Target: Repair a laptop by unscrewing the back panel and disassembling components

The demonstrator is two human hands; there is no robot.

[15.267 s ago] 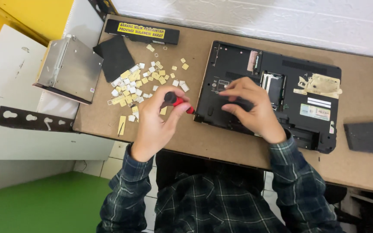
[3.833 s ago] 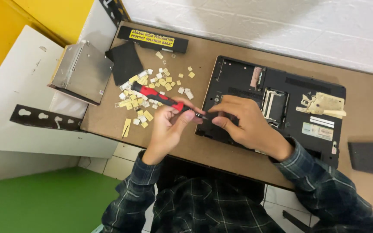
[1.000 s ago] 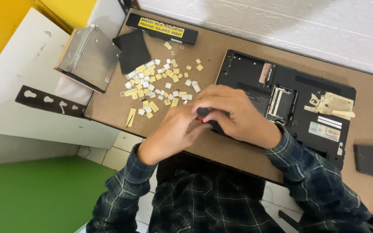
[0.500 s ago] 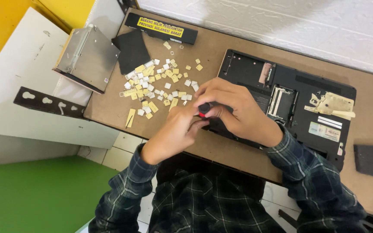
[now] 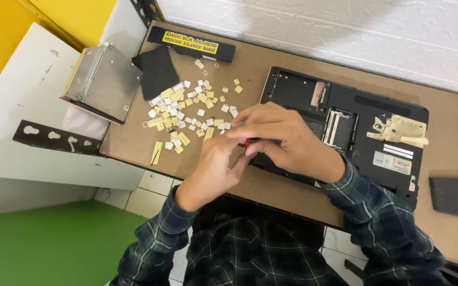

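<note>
Two hands bunched over one red-handled tool [image 5: 248, 142] at the laptop's [image 5: 345, 127] near-left edge.
Left hand [image 5: 216, 167] grips it from below, right hand [image 5: 287, 140] curls over the top; its long axis is hidden.

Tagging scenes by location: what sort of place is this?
Probably a small electronics repair bench: an opened laptop lies underside up on a brown desk, beside a removed metal drive and scattered small loose pieces.
</note>
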